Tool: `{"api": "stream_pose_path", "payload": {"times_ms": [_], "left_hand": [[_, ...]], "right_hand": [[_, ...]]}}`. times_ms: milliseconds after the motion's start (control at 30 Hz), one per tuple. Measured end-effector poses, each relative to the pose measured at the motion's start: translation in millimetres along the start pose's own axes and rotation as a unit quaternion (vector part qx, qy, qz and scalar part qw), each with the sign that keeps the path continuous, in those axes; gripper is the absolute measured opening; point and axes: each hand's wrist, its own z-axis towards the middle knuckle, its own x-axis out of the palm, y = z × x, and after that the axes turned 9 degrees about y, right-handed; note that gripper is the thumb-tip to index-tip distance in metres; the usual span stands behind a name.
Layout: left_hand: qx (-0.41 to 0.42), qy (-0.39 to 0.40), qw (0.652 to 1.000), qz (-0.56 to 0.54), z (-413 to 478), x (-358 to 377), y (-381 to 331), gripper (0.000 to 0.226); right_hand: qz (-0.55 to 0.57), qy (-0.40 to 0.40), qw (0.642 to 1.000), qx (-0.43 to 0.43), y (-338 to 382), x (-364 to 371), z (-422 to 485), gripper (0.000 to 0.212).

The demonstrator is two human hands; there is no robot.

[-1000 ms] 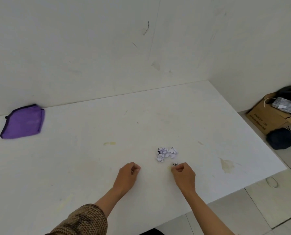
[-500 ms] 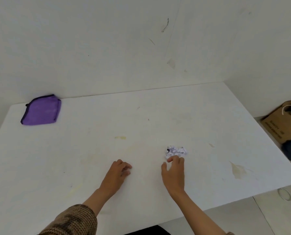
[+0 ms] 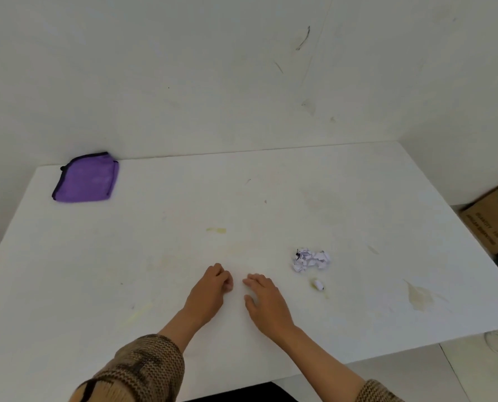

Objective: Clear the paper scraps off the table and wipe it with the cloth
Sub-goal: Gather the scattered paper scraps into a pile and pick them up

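A pile of crumpled white paper scraps (image 3: 311, 259) lies on the white table (image 3: 358, 198), right of centre. One small scrap (image 3: 318, 284) sits alone just in front of the pile. A folded purple cloth (image 3: 86, 178) rests at the table's far left corner. My left hand (image 3: 210, 291) lies on the table near the front with its fingers curled in; nothing shows in it. My right hand (image 3: 266, 300) rests flat beside it, fingers apart and empty, left of the scraps.
Yellowish stains mark the table, the largest near the front right edge (image 3: 419, 297) and a small one at centre (image 3: 216, 230). A cardboard box (image 3: 491, 221) stands on the floor to the right. White walls close the far side.
My right hand has drawn back to the left, away from the scrap pile, leaving a small scrap on the table. The view has swung left; the left hand stays curled.
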Motion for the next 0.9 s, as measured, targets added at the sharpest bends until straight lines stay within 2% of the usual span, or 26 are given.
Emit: {"api": "stream_pose_path", "payload": {"times_ms": [100,167,300,400,500,600,767,900], "left_hand": [[0.019,0.001,0.999,-0.045,-11,-4,8,0.041],[0.010,-0.028,0.995,-0.092,-20,-7,5,0.044],[0.009,-0.103,0.975,-0.197,-13,-14,-26,0.023],[0.002,-0.094,0.957,-0.274,6,-22,-61,0.010],[-0.003,-0.065,0.955,-0.288,18,-20,-81,0.006],[-0.008,-0.028,0.960,-0.278,24,-8,-87,0.005],[-0.050,0.023,0.954,-0.295,27,20,-100,0.006],[-0.088,0.088,0.951,-0.282,30,39,-112,0.024]], "right_hand": [[0.063,0.006,0.998,0.015,0,-3,2,0.030],[0.151,0.002,0.988,0.030,3,-8,2,0.021],[0.320,0.012,0.947,0.029,18,-21,-5,0.014],[0.432,-0.044,0.900,0.043,22,-28,-11,0.019],[0.485,-0.094,0.867,0.073,13,-40,-19,0.020],[0.490,-0.112,0.858,0.103,-4,-49,-33,0.012],[0.434,-0.141,0.872,0.178,-37,-50,-49,0.007],[0.322,-0.193,0.898,0.228,-59,-45,-57,0.005]]}}
